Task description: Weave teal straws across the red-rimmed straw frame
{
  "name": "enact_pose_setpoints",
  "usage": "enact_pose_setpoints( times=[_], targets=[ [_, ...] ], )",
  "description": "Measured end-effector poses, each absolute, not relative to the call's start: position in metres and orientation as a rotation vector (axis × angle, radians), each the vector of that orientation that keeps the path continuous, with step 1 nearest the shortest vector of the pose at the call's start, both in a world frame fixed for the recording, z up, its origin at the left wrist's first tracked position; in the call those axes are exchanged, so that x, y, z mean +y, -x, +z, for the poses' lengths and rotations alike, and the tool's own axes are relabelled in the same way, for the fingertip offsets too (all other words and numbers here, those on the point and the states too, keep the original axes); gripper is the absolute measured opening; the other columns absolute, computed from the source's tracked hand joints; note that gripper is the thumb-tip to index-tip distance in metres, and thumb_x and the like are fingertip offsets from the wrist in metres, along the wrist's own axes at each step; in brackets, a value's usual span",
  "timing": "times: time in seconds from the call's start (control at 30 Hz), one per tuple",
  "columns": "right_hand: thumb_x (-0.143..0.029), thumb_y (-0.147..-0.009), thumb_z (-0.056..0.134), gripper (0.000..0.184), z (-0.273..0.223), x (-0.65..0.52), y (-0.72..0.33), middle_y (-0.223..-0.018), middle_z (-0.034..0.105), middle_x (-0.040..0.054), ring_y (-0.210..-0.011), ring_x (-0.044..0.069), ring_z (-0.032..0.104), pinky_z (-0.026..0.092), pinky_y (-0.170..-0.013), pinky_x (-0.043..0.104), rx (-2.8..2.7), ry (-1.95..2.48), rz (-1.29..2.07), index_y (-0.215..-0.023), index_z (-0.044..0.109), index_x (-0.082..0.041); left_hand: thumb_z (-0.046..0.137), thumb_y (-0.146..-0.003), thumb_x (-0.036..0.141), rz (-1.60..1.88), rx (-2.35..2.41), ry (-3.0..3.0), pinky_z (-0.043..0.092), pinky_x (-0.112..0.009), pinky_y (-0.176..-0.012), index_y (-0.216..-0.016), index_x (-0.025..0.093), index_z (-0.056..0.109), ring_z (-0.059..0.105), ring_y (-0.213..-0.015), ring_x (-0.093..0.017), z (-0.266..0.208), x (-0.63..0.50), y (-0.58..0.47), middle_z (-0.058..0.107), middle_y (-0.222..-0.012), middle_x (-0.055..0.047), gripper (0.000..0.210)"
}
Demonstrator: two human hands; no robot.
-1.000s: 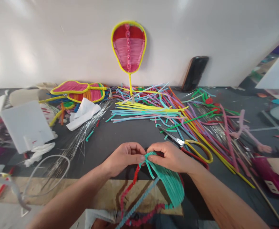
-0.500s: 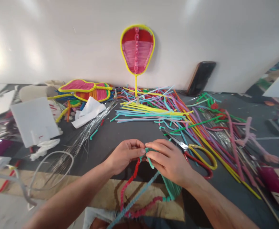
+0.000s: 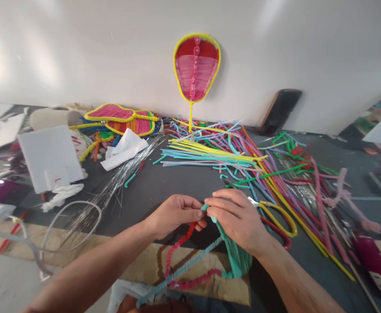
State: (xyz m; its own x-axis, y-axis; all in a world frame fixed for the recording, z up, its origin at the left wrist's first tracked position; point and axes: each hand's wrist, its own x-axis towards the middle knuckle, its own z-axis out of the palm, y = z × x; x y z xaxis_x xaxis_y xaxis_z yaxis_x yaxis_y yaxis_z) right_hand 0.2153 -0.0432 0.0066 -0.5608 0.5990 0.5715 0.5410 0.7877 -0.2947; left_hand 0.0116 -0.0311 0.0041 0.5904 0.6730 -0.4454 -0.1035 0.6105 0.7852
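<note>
Between my hands is a pipe-cleaner frame with a red and pink looped edge, a light blue stem and a band of teal strands. My left hand pinches the frame's edge where red meets teal. On the right, my right hand has its fingers closed around the teal pipe cleaner at the same corner. The stem slants down towards my lap. Scissors with yellow and red handles lie beside my right hand, their blades partly hidden behind it.
Rows of yellow and blue pipe cleaners lie ahead. A yellow-edged pink fan stands upright against the wall, and a phone leans at right. Silver wires, white paper and a cable lie at left.
Both hands and the frame have shifted slightly right in view. My right fingers have moved a little away from the left ones, baring more of the teal corner; more teal strands show.
</note>
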Motion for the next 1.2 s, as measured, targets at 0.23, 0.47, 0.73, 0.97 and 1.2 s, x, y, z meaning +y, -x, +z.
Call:
enact_pose_setpoints(
  times=[0.23, 0.47, 0.73, 0.97, 1.2],
  targets=[
    [-0.008, -0.086, 0.052, 0.021, 0.0111, -0.0448, -0.2096, -0.085, 0.071, -0.0014, -0.086, 0.017, 0.053, 0.043, -0.082, 0.034, -2.274, 0.885, 0.148, -0.085, 0.065, -0.025, 0.076, -0.066, 0.033, 0.468, 0.84, -0.805, 0.047, -0.022, -0.061, -0.073, 0.012, 0.068, 0.061, -0.06, -0.011, 0.0069, -0.0354, -0.0171, 0.068, -0.068, -0.005, 0.024],
    [-0.025, -0.086, 0.059, 0.019, 0.0042, -0.043, -0.2121, -0.093, 0.07, 0.005, -0.09, 0.02, 0.058, 0.048, -0.081, 0.036, -2.151, 1.036, 0.347, -0.104, 0.062, -0.022, 0.07, -0.072, 0.034, 0.475, 0.854, -0.883, 0.046, -0.022, -0.061, -0.077, 0.012, 0.063, 0.058, -0.058, -0.01, 0.0028, -0.0328, -0.0158, 0.066, -0.066, -0.004, 0.023],
    [-0.026, -0.091, 0.048, 0.019, 0.0034, -0.0445, -0.2111, -0.097, 0.067, 0.005, -0.092, 0.017, 0.063, 0.05, -0.081, 0.031, -1.962, 1.153, 0.827, -0.105, 0.061, -0.023, 0.07, -0.068, 0.029, 0.494, 1.123, -1.442, 0.029, -0.018, -0.048, -0.101, 0.019, 0.055, 0.04, -0.049, -0.007, 0.0032, -0.0372, -0.0182, 0.044, -0.052, 0.011, 0.038],
    [-0.037, -0.087, 0.053, 0.036, 0.0028, -0.0423, -0.2127, -0.108, 0.065, 0.0075, -0.097, 0.018, 0.062, 0.05, -0.081, 0.031, -1.701, 1.276, 1.358, -0.119, 0.053, -0.021, 0.057, -0.081, 0.039, 0.604, 1.259, -1.802, 0.038, -0.019, -0.059, -0.095, 0.021, 0.061, 0.054, -0.062, -0.011, -0.0009, -0.0417, -0.0144, 0.062, -0.071, 0.002, 0.023],
    [-0.026, -0.078, 0.063, 0.045, 0.008, -0.0414, -0.2107, -0.08, 0.062, -0.0013, -0.066, 0.011, 0.055, 0.046, -0.062, 0.024, -1.646, 1.291, 1.521, -0.122, 0.051, -0.023, 0.06, -0.08, 0.033, 0.697, 1.258, -1.853, 0.038, -0.021, -0.061, -0.087, 0.022, 0.07, 0.056, -0.06, -0.012, 0.0033, -0.0416, -0.0161, 0.068, -0.073, 0.0, 0.016]
  ],
)
